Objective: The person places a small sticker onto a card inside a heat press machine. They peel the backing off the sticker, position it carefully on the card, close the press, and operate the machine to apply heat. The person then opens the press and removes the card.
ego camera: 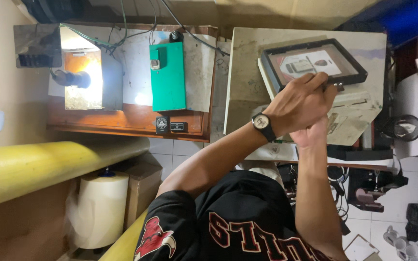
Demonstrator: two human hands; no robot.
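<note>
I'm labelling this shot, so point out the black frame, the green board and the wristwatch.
black frame [354, 62]: head view, on its right-hand border.
green board [169, 82]: head view, middle of its flat green face.
wristwatch [262, 122]: head view, on the round dial.

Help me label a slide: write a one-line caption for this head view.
Left hand over right hand, both at a black frame on a worn board.

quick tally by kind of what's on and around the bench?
Hands: 2, left hand and right hand, clasped together at the black frame
Black frame: 1
Wristwatch: 1
Green board: 1
Lamp: 1
Paper roll: 1
Cardboard box: 1
Total: 8
</note>
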